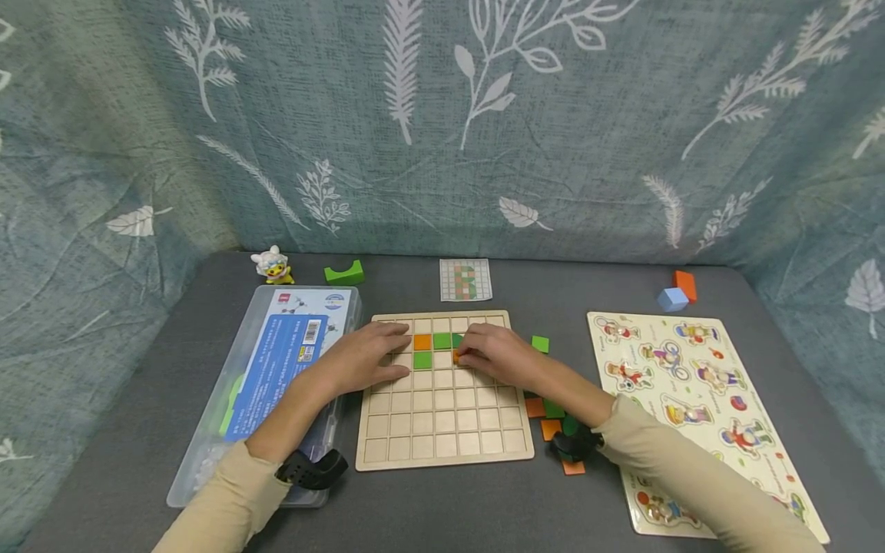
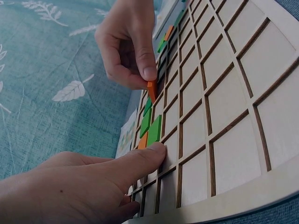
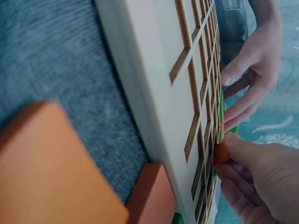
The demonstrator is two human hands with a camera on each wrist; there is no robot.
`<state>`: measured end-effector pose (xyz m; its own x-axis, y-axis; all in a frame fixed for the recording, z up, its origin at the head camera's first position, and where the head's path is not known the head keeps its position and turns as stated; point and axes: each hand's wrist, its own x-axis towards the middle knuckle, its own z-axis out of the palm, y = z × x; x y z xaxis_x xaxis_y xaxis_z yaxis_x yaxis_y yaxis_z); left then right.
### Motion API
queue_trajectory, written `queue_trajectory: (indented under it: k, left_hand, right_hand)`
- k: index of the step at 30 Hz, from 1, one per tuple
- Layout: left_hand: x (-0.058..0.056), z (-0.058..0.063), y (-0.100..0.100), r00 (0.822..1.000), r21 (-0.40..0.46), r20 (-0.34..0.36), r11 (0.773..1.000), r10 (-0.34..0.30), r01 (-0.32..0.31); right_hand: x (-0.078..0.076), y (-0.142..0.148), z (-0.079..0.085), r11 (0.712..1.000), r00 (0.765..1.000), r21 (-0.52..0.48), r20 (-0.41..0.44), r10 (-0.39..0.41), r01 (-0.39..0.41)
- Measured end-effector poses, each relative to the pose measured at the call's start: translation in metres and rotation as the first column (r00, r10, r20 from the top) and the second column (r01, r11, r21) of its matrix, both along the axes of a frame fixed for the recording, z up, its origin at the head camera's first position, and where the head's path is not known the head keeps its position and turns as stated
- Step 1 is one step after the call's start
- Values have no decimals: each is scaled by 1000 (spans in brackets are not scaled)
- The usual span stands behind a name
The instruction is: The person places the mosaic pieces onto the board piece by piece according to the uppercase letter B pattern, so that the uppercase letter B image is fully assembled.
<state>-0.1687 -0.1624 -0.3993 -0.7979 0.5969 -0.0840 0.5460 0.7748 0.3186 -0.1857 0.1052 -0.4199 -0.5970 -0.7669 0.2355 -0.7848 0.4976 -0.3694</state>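
Since the cells (image 1: 445, 421) look tile-sized, my right fingers (image 2: 145, 59) pinch one orange tile (image 2: 152, 91), tilted, by its edge; left fingers (image 2: 140, 161), parted, empty, seemingly steady the grid board (image 1: 445, 459)

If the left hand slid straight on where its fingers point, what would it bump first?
Probably the flat orange square tile on the pale wooden grid board, just beyond the left hand; I can't tell whether its fingertips already touch it.

The board (image 1: 445, 422) is pale wood with a brown-lined square grid, its tiles (image 1: 422, 359) green and orange. The worktop (image 1: 470, 507) is dark grey; the far cloth (image 1: 442, 196) teal with white leaf sprigs.
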Motion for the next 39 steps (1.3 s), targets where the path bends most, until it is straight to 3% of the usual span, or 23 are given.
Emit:
queue_trajectory:
  k: [4, 9, 12, 15, 18, 21, 24, 27, 32, 39]
  left_hand:
    - [1, 1, -1, 1000, 2, -5, 1000, -1, 1]
    - [1, 1, 0, 1000, -6, -5, 1000, -10, 10]
    - [1, 1, 0, 1000, -5, 2, 1000, -7, 7]
    - [0, 1, 0, 1000, 1, 7, 1000, -8, 8]
    - [0, 1, 1, 1000, -5, 9, 1000, -6, 6]
    - [0, 1, 1, 1000, -11, 19, 1000, 2, -1]
    - [1, 2, 0, 1000, -13, 15, 1000, 3, -3]
    - [1, 2, -1, 1000, -6, 7, 1000, -3, 3]
    - [1, 2, -1, 1000, -6, 7, 1000, -2, 2]
    - [2, 2, -1, 1000, -5, 22, 1000, 3, -3]
  right_hand:
    - [0, -1, 0, 1000, 1000, 17, 7, -3, 2]
    - [5, 1, 3, 995, 997, 97, -71, 29, -22]
    - [6, 9, 8, 996, 995, 91, -103, 19, -10]
    - [6, 26, 15, 998, 996, 31, -63, -61, 63]
    - [4, 51, 19, 986, 987, -58, 40, -153, 155]
    - [6, 77, 13, 965, 971, -135, 113, -208, 223]
    - [13, 97, 2, 950, 963, -173, 129, -238, 258]
    - [22, 109, -7, 945, 964, -192, 99, -248, 263]
    - [27, 117, -16, 937, 965, -251, -28, -259, 244]
    - [24, 123, -28, 963, 950, -224, -241, -201, 147]
